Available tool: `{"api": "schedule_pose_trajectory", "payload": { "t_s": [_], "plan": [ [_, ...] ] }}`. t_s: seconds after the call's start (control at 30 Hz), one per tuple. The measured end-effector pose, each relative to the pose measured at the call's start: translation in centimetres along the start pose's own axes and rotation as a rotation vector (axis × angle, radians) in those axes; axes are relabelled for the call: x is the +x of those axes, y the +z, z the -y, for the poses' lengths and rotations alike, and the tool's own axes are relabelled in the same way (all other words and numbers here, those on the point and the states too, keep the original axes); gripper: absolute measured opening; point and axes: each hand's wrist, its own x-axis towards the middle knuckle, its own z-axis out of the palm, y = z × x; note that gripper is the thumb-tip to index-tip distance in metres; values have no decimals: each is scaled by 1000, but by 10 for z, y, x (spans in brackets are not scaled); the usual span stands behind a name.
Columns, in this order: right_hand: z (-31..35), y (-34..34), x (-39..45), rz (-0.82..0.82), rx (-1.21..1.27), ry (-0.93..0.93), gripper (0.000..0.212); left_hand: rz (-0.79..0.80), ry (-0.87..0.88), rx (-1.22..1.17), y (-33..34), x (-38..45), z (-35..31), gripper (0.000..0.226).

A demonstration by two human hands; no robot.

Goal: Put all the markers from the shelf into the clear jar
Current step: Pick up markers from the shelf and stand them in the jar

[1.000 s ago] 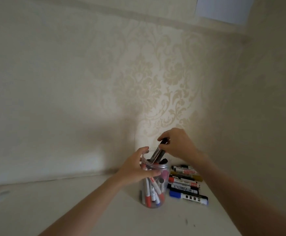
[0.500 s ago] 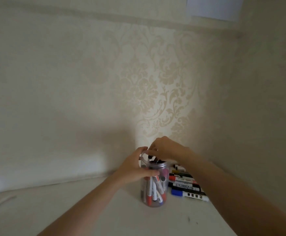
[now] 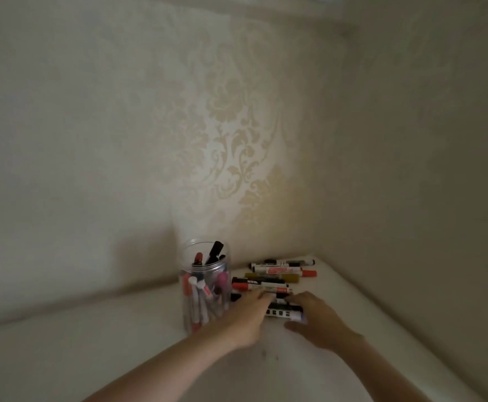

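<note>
A clear jar (image 3: 206, 285) stands upright on the white shelf (image 3: 92, 343), holding several markers with red, black and white parts. Right of it lies a row of several loose markers (image 3: 277, 275) in the corner. My left hand (image 3: 247, 317) reaches past the jar's front with fingertips on the nearest markers. My right hand (image 3: 314, 320) rests over the right end of the nearest white-and-black marker (image 3: 283, 312), fingers curled around it. Neither hand has lifted anything.
Patterned wallpaper walls (image 3: 237, 140) meet in a corner just behind and right of the markers. The shelf's right edge runs along the side wall. A few dark specks (image 3: 269, 355) mark the shelf near my wrists.
My right hand left the jar mouth after the black marker went in. My left hand let go of the jar. Both hands moved down and right onto the loose markers.
</note>
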Motion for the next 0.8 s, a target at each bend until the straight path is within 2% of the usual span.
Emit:
{"api": "schedule_pose_trajectory", "payload": {
  "t_s": [0.07, 0.13, 0.27, 0.37, 0.47, 0.53, 0.6, 0.7, 0.8],
  "plan": [
    [1, 9, 2, -41, -20, 7, 58, -31, -66, 47, 13, 10, 3, 74],
    [0, 14, 4, -87, -24, -19, 47, -29, -93, 143, 18, 19, 4, 75],
    [-6, 12, 4, -76, 190, -136, 31, 17, -1, 282, 21, 31, 1, 59],
    [-9, 0, 4, -117, 321, -185, 28, -11, 42, 175, 28, 35, -3, 50],
    [-20, -18, 5, -106, 398, -131, 42, -63, 29, 100, 32, 38, -2, 43],
    [-31, -26, 8, -72, 409, -84, 51, -29, 31, 106, 32, 37, 1, 37],
    [-35, -27, 15, -114, 372, -48, 56, 20, 36, 141, 31, 36, 2, 39],
    [-22, -21, 30, -228, 327, -74, 39, 6, 55, 122, 28, 30, 0, 41],
    [-12, -23, 49, -164, 338, -141, 28, -35, 37, -16, 19, 11, 7, 40]
  ]
}}
